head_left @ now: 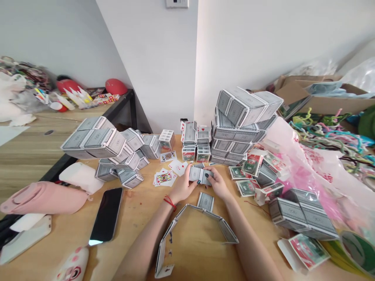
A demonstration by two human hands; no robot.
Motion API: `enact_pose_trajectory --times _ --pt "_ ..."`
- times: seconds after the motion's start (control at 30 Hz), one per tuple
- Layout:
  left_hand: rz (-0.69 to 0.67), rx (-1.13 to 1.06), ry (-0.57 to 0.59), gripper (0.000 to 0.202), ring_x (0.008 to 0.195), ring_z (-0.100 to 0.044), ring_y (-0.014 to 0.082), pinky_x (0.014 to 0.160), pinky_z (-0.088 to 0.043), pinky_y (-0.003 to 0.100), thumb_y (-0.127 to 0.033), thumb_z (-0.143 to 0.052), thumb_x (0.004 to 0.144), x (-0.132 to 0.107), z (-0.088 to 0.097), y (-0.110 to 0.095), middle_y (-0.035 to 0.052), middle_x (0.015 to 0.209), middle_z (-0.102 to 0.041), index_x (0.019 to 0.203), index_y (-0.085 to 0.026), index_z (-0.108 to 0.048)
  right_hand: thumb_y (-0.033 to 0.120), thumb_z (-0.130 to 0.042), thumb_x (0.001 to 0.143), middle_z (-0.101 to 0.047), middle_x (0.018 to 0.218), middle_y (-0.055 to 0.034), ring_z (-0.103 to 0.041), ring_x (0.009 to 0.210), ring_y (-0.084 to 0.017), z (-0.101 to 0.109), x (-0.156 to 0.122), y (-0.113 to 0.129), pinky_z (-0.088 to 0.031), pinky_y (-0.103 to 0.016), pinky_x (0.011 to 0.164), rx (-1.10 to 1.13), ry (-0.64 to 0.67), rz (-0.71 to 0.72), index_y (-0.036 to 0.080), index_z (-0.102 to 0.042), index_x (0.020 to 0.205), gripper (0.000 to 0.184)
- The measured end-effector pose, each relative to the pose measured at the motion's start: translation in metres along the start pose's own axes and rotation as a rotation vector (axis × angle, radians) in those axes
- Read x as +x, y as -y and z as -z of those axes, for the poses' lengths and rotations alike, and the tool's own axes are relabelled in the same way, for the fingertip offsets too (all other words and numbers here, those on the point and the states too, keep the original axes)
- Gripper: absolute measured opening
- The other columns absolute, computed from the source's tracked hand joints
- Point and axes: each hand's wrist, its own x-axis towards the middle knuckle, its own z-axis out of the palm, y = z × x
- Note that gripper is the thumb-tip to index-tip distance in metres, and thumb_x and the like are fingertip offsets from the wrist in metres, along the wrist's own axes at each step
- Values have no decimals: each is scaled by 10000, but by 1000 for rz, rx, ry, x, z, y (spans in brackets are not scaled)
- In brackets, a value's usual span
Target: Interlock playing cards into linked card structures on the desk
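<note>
Both my hands meet at the middle of the wooden table (134, 218), closed on a stack of grey-backed playing cards (200, 174). My left hand (182, 188) grips the stack's left end; a red string circles that wrist. My right hand (217, 183) holds the right end. Just below them lies a single face-down card (205, 201). Nearer to me a chain of joined cards (193, 226) stands on edge in an arch. A few face-up cards (167, 175) lie left of my hands.
Piles of grey card packs stand at the left (99, 142), back (193, 142), back right (243, 125) and right (301, 214). A black phone (107, 214) and pink pouch (43, 198) lie left. Pink plastic bag (301, 164), green card boxes (252, 171) and cardboard boxes (316, 97) crowd the right.
</note>
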Motion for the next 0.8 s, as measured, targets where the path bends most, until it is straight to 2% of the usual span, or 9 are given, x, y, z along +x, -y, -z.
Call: enact_pose_trajectory --times 0.23,0.33,0.4,0.47,0.57,0.63,0.7,0.73,0.8 --pt "-38 10 19 725 1031 -539 263 856 -423 409 -292 -540 769 0 -5 1 160 1166 -542 1368 -155 -154 280 -616 698 -570 928 -22 -563 577 -123 -5 -1 0 -538 -297 546 126 35 -25 245 -564 1043 350" --pt "-45 7 2 723 1013 -547 261 853 -425 415 -296 -553 761 -1 -7 1 149 1138 -559 1363 -163 -175 300 -663 656 -592 947 -39 -589 591 -147 -7 -1 -1 -549 -319 535 156 -32 -49 219 -592 993 354" --pt "-55 -2 -6 718 1001 -553 259 849 -429 413 -303 -559 757 -1 -6 -1 143 1124 -569 1359 -167 -192 321 -670 654 -612 885 -38 -589 549 -148 -8 -2 -1 -539 -314 497 163 -91 -59 207 -596 963 338" --pt "-61 -17 -12 720 1004 -551 259 857 -426 409 -312 -566 753 0 -5 -5 135 1117 -574 1359 -174 -201 332 -664 667 -619 803 -25 -575 493 -138 -9 -2 -1 -527 -307 477 172 -115 -63 204 -584 964 333" --pt "-70 -50 -4 747 1024 -538 248 880 -413 393 -294 -569 748 -1 -3 -9 120 1122 -569 1372 -186 -174 326 -664 672 -610 836 -22 -568 504 -130 -9 -1 0 -521 -295 465 223 -126 -50 220 -548 1006 369" --pt "-77 -88 2 764 973 -553 222 869 -418 375 -254 -551 754 -2 -3 -9 97 1054 -587 1385 -190 -124 317 -670 664 -595 881 -23 -572 562 -137 -8 1 0 -522 -286 461 289 -158 -43 241 -515 1051 424" --pt "-91 -124 -12 780 851 -568 184 826 -435 355 -210 -526 760 -4 -4 -8 49 894 -595 1391 -188 -69 305 -678 651 -584 875 -15 -576 629 -148 -6 2 -1 -523 -274 471 373 -204 -42 261 -485 1082 474" --pt "-98 -131 -39 779 790 -560 166 802 -441 345 -191 -514 762 -5 -4 -6 24 818 -575 1391 -187 -56 296 -683 642 -581 869 -10 -577 656 -150 -5 3 -2 -524 -270 482 415 -225 -43 269 -477 1084 489" --pt "-102 -95 -176 738 734 -530 149 785 -438 338 -161 -495 761 -5 -5 -2 2 754 -524 1381 -189 -95 275 -696 623 -579 883 -2 -579 691 -148 -1 4 -5 -526 -266 507 489 -257 -41 279 -479 1061 489"
